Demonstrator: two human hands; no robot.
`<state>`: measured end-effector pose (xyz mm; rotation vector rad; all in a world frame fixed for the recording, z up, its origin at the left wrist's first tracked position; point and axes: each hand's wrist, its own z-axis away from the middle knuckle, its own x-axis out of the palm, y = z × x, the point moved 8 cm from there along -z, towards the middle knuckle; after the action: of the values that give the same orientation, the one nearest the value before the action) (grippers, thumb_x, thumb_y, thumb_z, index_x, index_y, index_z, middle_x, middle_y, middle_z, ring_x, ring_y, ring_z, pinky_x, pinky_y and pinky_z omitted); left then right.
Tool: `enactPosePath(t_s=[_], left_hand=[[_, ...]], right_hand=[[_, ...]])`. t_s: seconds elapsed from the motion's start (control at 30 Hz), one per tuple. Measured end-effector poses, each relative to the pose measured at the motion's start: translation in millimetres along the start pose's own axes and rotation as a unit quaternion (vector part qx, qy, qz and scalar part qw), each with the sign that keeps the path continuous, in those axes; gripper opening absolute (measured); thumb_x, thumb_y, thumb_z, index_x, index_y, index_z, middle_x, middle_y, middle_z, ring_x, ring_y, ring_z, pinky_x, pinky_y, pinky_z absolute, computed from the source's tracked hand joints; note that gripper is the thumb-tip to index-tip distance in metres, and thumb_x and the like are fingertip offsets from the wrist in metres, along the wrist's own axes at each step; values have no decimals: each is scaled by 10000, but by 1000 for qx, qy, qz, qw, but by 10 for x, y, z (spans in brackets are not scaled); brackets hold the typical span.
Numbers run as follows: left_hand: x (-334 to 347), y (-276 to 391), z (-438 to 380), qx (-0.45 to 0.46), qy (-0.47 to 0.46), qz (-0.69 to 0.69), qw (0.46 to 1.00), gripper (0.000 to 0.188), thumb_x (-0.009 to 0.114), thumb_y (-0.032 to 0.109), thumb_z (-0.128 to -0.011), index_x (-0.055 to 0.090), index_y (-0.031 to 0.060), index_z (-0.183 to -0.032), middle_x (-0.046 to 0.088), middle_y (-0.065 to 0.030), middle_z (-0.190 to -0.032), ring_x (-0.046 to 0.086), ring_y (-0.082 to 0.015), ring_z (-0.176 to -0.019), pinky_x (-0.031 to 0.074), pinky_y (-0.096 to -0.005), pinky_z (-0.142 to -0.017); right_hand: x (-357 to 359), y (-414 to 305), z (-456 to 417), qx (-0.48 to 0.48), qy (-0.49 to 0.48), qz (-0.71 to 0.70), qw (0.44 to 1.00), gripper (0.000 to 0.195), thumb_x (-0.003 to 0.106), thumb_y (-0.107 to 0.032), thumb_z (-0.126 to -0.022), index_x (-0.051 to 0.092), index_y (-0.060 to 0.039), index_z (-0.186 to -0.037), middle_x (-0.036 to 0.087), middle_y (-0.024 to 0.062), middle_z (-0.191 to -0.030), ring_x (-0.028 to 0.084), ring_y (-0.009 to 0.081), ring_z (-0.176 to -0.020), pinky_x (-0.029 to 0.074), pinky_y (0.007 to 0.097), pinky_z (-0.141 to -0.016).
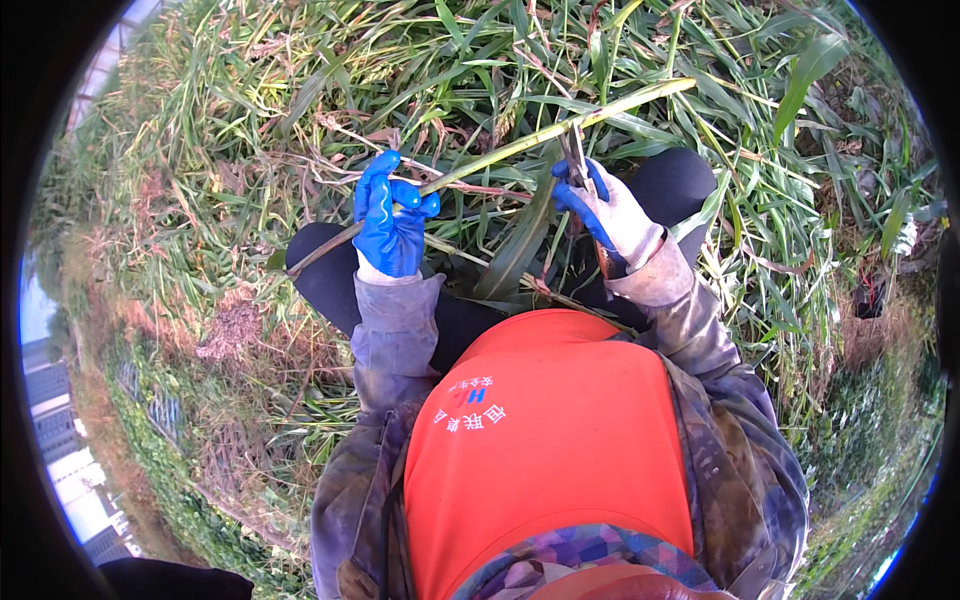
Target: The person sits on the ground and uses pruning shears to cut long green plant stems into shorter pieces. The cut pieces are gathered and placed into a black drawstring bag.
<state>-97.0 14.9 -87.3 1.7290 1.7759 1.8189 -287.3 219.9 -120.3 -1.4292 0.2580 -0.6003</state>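
Note:
My left hand (pixel 394 217), in a blue-coated work glove, grips a long green plant stalk (pixel 517 148) near its thinner, browner end. From there the stalk slants up to the right across the view. My right hand (pixel 604 206), gloved in white and blue, is closed around the handles of a pair of pruning shears (pixel 576 157). The metal jaws point upward and meet the stalk right of its middle; whether they cut into it cannot be told. Part of the handles is hidden by the fingers and palm.
Cut leafy stalks (pixel 420 67) and long green leaves (pixel 517 244) lie thickly ahead and between my dark-clad knees (pixel 675 180). A dry brown seed head (pixel 232 326) lies at the left. Low green plants grow farther off, with buildings (pixel 56 412) at the far left.

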Motion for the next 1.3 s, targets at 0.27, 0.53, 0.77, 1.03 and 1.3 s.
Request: enactPosePath(t_s=[0.27, 0.53, 0.77, 1.03, 1.3], left_hand=[[44, -27, 85, -16, 17, -54, 998, 417, 551, 252, -1028, 505, -24, -1338, 660, -80, -796, 674, -220, -731, 619, -379, -714], [-1, -68, 122, -36, 27, -78, 996, 387, 530, 220, -1039, 502, 3, -1357, 676, -74, -821, 666, -197, -735, 591, -391, -725], [-128, -35, 105, -4, 74, -127, 989, 397, 520, 250, -1040, 517, -11, -1340, 676, -88, -771, 660, -213, -681, 587, -342, -672], [62, 252, -214, -237, 97, -442, 860, 317, 567, 260, -1014, 621, 87, -1273, 598, 1, -705, 537, -90, -510, 415, -232, -444], [670, 369, -920, 11, -15, -546, 838, 280, 614, 251, -989, 675, 105, -1220, 691, -69, -806, 618, -196, -628, 504, -356, -585]], right_hand=[[-119, -56, 41, 22, 24, 129, 991, 263, 663, -147, -913, 606, -60, -1155, 608, 19, -807, 539, 87, -687, 471, 263, -633], [-122, 105, 37, 37, 23, 132, 990, 172, 642, -105, -904, 603, -58, -1065, 601, 1, -783, 542, 83, -656, 464, 258, -619], [-131, 631, 73, 130, 16, -111, 985, 146, 587, -113, -947, 604, -61, -1083, 541, 13, -711, 510, 116, -550, 449, 275, -477], [-350, 245, 151, 63, 52, -152, 985, 253, 586, -94, -945, 572, -23, -1187, 608, 51, -876, 611, 166, -782, 522, 307, -742], [-409, -454, 5, -80, 37, -28, 996, 328, 624, -80, -922, 563, -40, -1242, 584, -3, -899, 562, 86, -781, 453, 223, -702]])
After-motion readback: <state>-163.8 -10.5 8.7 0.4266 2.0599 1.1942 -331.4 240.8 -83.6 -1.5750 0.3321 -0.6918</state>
